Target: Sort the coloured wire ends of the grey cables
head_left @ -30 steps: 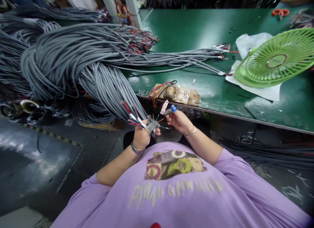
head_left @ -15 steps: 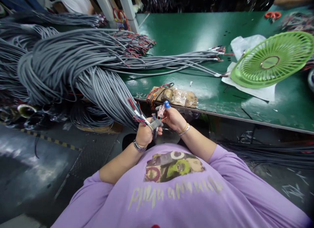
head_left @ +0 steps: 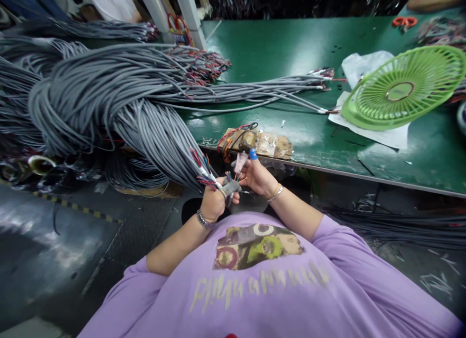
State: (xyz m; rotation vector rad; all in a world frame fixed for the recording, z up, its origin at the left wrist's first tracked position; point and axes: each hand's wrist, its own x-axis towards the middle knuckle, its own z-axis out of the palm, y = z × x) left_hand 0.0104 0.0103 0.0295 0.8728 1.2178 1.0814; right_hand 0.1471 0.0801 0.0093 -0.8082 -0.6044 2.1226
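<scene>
Nearest, before the purple shirt: left hand (head_left: 213,202) closed around a grey cable end (head_left: 231,186), fingers wrapped on it, thin coloured wires (head_left: 228,176) fanning from its tip. Right hand (head_left: 261,178) just beside, fingers pinching a small pinkish piece (head_left: 241,161) (blurred, so its exact grip is hard to read); blue cover on one fingertip.

Change: a second ago the right hand stood apart from the wires; now the gap has closed and the piece's lower end is at or near them, contact uncertain. I judge the work has passed from approach to handling single wires, the left hand steadying.

Beyond: table edge, wooden block (head_left: 276,143) on it; left, a heavy grey cable bundle (head_left: 153,134). Farther right, green fan (head_left: 404,88) on the table (head_left: 291,42); at the back, orange-handled scissors (head_left: 404,23).
</scene>
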